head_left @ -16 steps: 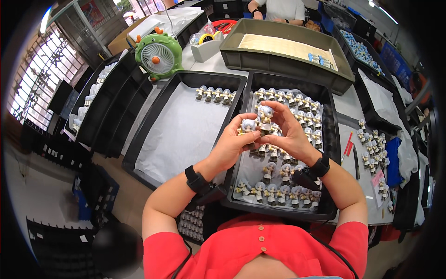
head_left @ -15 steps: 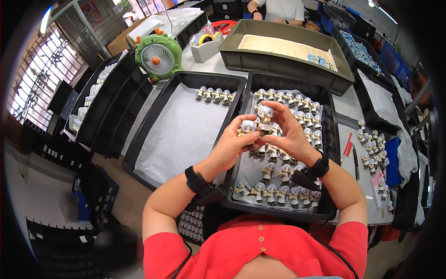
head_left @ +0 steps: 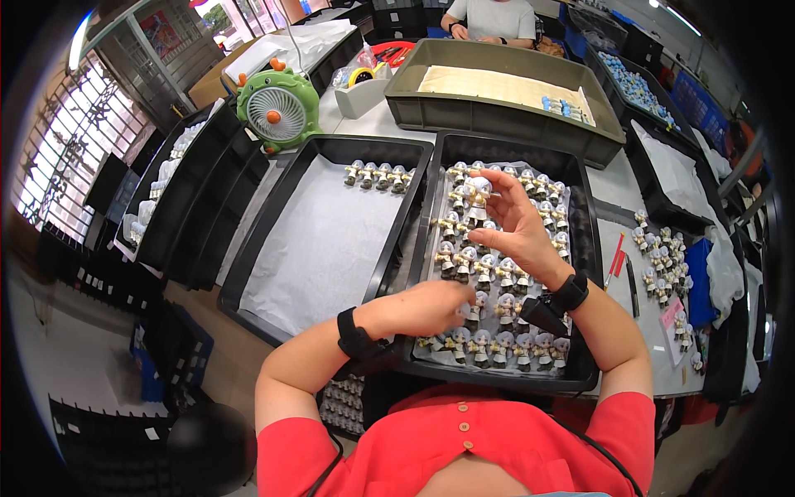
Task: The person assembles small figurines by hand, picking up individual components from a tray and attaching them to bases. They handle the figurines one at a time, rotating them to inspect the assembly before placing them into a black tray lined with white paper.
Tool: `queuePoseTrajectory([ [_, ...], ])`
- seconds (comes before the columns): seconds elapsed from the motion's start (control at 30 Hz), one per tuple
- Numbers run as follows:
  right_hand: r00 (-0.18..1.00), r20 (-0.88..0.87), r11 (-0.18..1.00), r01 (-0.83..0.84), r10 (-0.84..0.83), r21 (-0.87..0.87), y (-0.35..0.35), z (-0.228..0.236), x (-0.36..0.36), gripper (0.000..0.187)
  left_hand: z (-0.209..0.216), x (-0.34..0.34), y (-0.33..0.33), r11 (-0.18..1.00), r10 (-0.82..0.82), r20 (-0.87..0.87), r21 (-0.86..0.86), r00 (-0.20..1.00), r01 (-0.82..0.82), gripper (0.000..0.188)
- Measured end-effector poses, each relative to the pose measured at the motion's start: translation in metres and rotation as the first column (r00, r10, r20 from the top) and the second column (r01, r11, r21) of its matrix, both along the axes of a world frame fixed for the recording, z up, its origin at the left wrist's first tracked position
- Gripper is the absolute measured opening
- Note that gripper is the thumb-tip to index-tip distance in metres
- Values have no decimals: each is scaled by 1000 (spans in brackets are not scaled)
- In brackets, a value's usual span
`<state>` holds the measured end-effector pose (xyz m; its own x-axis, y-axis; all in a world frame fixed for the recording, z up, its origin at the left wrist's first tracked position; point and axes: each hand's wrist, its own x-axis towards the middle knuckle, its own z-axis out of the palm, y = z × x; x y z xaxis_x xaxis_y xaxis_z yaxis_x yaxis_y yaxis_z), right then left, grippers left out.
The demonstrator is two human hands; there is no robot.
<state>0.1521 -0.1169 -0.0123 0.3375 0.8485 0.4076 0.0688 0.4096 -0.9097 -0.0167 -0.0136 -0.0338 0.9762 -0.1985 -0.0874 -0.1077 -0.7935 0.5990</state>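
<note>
My right hand (head_left: pixel 523 228) is raised over the right black tray (head_left: pixel 590 248) and pinches a small figurine (head_left: pixel 476 199) with silver hair and a white and gold outfit. My left hand (head_left: pixel 431 306) is low over that tray's left side, beside a standing figurine (head_left: pixel 477 308). Its fingers are smeared by motion, so what they hold is unclear. Rows of similar figurines (head_left: pixel 502 348) stand on the tray's paper liner. The left black tray (head_left: pixel 331 142) carries a short row of the same figurines (head_left: pixel 379 177) at its far right corner.
A green fan (head_left: pixel 277 108) stands behind the left tray. Beyond the right tray is a large olive bin (head_left: pixel 497 116). At right lie a red pen (head_left: pixel 615 258), a dark pen (head_left: pixel 633 286) and more figurines (head_left: pixel 662 258). Across the table sits a person (head_left: pixel 501 18).
My hands have come apart. The left has moved down toward the nearer figurines, and the figurine it held is no longer discernible in it. The right still holds its figurine in about the same place.
</note>
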Motion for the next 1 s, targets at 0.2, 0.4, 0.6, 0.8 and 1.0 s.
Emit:
queuePoseTrajectory([
  [0.2,998,49,998,31,-28,-55,-1,-2,-3,74,3,-1,-4,988,-58,-139,132,989,76,28],
  [0.4,887,434,977,205,-159,-60,-12,13,-8,73,16,4,14,966,248,184,-121,951,-228,20],
  [0.6,615,721,947,234,-320,221,-9,14,-21,75,28,8,9,373,577,0,-890,817,-262,41],
  [0.8,662,690,955,169,-293,243,-10,13,-26,81,24,10,5,176,439,-132,-957,889,-229,47],
  [1.0,603,700,921,186,-382,342,-8,11,-30,88,32,11,6,46,329,-131,-987,935,-154,46],
])
